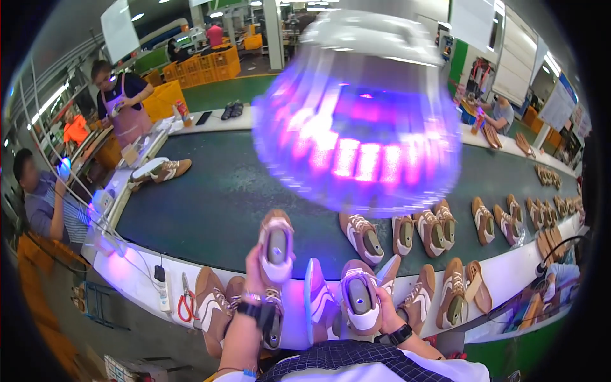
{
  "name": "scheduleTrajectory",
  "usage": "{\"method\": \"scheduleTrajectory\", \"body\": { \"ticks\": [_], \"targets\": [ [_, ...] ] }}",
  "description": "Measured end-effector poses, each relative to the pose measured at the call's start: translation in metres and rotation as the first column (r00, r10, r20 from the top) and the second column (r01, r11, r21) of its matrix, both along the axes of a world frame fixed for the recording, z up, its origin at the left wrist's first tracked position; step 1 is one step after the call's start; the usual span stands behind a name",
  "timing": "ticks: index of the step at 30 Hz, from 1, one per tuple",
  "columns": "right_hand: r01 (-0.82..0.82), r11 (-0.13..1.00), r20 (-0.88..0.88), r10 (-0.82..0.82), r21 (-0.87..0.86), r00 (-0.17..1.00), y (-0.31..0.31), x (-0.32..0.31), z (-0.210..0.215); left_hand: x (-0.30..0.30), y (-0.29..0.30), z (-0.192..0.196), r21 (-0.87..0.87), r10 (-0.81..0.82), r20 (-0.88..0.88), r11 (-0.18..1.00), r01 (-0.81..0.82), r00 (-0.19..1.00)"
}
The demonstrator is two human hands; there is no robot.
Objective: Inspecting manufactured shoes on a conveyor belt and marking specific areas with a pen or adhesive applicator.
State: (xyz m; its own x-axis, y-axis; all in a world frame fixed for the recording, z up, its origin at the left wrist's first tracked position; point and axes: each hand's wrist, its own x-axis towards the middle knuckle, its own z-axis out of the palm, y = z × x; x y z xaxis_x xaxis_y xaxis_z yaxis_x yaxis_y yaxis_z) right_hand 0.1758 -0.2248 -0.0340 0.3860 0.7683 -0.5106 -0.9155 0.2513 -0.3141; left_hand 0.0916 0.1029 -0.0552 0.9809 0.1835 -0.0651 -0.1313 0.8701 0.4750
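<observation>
My left hand (254, 268) is closed around a brown and white sneaker (277, 247), raised at the belt's near edge with its opening and dark insole facing me. Lower and to the right, my right hand (387, 309) grips a second sneaker (361, 299) by its side, heel toward me. Between the two, a sneaker lying on its side (323, 302) shows its pale sole edge. More sneakers stand by my left wrist, such as a brown one with white stripes (212, 304). Right of my right hand are further sneakers (452, 291) and a loose brown sole (478, 288).
A large lamp glowing purple (359, 127) hangs over the dark green belt (210, 191), hiding its middle. Red-handled scissors (187, 299) and a power strip (163, 294) lie on the white ledge (130, 270). Several sneakers line the belt's right. Co-workers (124, 102) are at the left.
</observation>
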Motion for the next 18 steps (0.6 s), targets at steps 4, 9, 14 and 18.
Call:
{"method": "scheduleTrajectory", "body": {
  "ticks": [4,9,14,18],
  "targets": [
    [-0.036,0.996,0.157,0.048,-0.077,0.986,0.035,0.015,0.005,0.015,0.085,-0.022,0.267,0.403,-0.527,0.914,-0.304,0.748],
    [0.004,0.996,0.059,-0.009,0.091,0.998,0.164,0.111,0.022,0.018,0.059,-0.023,0.717,0.786,-0.314,0.564,-0.410,0.532],
    [0.132,0.988,0.514,-0.072,-0.080,0.855,0.262,0.200,0.006,-0.001,-0.015,0.003,0.589,0.620,-0.260,0.709,-0.387,0.740],
    [0.729,0.550,0.882,0.445,-0.409,0.159,0.213,0.198,-0.033,-0.033,-0.049,0.004,0.529,0.433,-0.332,0.821,-0.215,0.838]
  ]
}}
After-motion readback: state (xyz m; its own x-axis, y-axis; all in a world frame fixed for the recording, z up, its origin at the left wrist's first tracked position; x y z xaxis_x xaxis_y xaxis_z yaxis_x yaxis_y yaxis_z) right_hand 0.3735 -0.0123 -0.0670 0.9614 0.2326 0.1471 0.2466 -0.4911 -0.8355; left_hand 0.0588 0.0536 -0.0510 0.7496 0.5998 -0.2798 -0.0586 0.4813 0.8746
